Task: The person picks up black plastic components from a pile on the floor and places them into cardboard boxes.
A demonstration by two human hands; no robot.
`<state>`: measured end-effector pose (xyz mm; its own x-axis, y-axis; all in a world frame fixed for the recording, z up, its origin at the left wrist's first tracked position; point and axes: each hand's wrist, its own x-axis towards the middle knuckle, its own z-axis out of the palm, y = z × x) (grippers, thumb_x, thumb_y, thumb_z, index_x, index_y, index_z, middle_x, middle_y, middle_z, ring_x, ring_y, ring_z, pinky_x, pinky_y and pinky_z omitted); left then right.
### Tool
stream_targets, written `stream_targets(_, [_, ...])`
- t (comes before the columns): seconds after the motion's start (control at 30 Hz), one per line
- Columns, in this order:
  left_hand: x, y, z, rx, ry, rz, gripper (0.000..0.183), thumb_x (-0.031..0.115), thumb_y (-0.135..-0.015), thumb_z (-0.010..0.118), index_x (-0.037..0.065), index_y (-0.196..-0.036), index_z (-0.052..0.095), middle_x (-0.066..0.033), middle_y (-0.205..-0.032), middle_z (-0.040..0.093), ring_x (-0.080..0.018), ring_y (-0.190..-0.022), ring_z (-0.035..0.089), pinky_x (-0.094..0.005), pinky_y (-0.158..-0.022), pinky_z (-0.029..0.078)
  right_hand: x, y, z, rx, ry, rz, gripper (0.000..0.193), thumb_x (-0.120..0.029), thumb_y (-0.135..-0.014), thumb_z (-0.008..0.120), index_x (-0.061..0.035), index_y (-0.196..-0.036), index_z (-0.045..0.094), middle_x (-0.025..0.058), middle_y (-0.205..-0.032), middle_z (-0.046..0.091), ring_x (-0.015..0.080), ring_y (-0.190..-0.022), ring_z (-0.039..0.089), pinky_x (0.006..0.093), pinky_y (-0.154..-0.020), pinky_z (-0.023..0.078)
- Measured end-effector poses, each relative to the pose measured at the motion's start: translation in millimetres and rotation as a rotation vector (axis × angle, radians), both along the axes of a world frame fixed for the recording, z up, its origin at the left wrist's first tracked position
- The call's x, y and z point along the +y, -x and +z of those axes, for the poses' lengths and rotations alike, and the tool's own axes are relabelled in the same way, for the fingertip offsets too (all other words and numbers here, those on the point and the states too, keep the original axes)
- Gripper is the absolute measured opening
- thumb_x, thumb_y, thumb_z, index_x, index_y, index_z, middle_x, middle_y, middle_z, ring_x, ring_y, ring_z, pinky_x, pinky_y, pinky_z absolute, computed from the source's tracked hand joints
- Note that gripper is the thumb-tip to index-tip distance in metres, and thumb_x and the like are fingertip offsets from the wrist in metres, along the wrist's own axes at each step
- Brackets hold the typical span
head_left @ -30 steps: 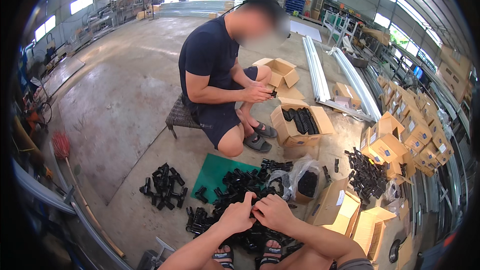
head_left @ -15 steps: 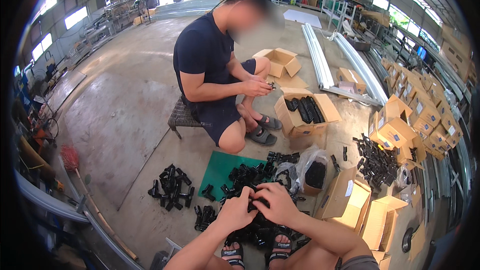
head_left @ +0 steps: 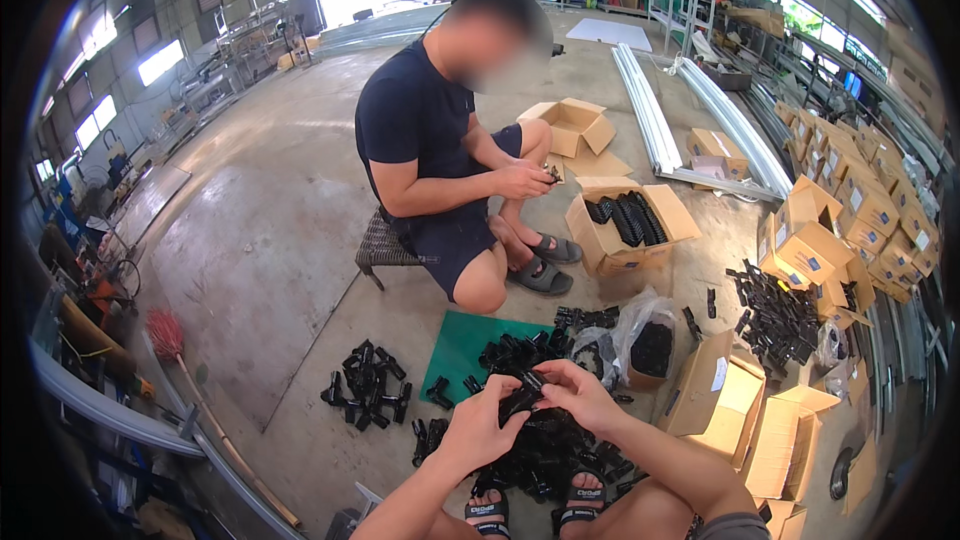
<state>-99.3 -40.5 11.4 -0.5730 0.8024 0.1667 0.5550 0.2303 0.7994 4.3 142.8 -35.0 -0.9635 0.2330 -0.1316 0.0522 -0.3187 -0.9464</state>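
Note:
Between my two hands, over a heap of similar parts, is a black tubular pipe fitting (head_left: 521, 397). The fingers and thumb of my left hand (head_left: 484, 426) close round its left end. My right hand (head_left: 580, 397) pinches the other end with the fingertips. Below lies the heap of glossy black fittings (head_left: 548, 452), between my sandalled feet and a green mat (head_left: 462, 338). Part of the heap rests on that mat. A smaller group of black fittings (head_left: 366, 386) sits on the floor to the left.
A co-worker (head_left: 425, 150) on a woven stool (head_left: 384, 244) handles a small part. Open cartons (head_left: 715, 390) stand at my right, near a plastic bag (head_left: 640, 335) and a scattered pile of black parts (head_left: 772, 315). A filled carton (head_left: 630, 230) is ahead; a red broom (head_left: 166, 336) lies left.
My fingers have shifted on the fitting, and more of it shows between my hands. The whole view has swung slightly left. The co-worker still holds the small part.

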Motion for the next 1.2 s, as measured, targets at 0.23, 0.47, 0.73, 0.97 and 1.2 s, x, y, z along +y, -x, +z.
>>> stream_targets(0.23, [5,3,-2,0.117,-0.085,0.041,0.044,0.012,-0.084,0.077,0.007,-0.126,0.065,-0.0177,-0.109,0.072,-0.0331,-0.1,0.069,-0.0391,-0.086,0.055,5,0,-12,0.032,0.223,-0.073,0.031,-0.009,-0.101,0.059,-0.0022,-0.13,0.052,0.0094,-0.124,0.058,0.0194,-0.114,0.06,0.0394,-0.101,0.054])
stream_targets(0.47, [1,8,-2,-0.146,-0.085,0.057,0.042,0.011,-0.084,0.078,0.006,-0.124,0.069,-0.0164,-0.115,0.073,-0.0239,-0.099,0.072,-0.0319,-0.085,0.055,5,0,-14,-0.003,0.208,-0.054,0.031,-0.007,-0.098,0.062,-0.0022,-0.128,0.053,0.0071,-0.123,0.058,0.018,-0.114,0.059,0.0413,-0.102,0.054])
stream_targets(0.73, [5,8,-9,-0.236,-0.132,0.081,0.038,0.009,-0.086,0.076,0.005,-0.124,0.07,-0.0175,-0.12,0.071,-0.0187,-0.108,0.069,-0.0301,-0.092,0.054,4,3,-13,-0.016,0.288,-0.08,0.029,-0.003,-0.098,0.062,-0.003,-0.125,0.054,0.0048,-0.119,0.058,0.0155,-0.109,0.06,0.0437,-0.102,0.053])
stream_targets(0.97, [11,7,-15,-0.456,-0.163,0.071,0.037,0.008,-0.089,0.075,0.005,-0.125,0.069,-0.0133,-0.122,0.071,-0.0128,-0.104,0.067,-0.0284,-0.09,0.054,7,2,-11,0.034,0.297,-0.081,0.027,-0.004,-0.098,0.062,-0.0031,-0.123,0.054,0.0045,-0.117,0.059,0.0144,-0.106,0.06,0.0438,-0.101,0.053])
stream_targets(1.2, [3,12,-7,-0.494,-0.069,0.069,0.036,0.008,-0.089,0.075,0.005,-0.124,0.07,-0.0068,-0.109,0.074,-0.0057,-0.088,0.064,-0.0232,-0.079,0.054,5,5,-16,0.026,0.308,-0.074,0.028,-0.006,-0.098,0.063,-0.0032,-0.124,0.054,0.0052,-0.119,0.059,0.015,-0.109,0.06,0.0417,-0.1,0.053])
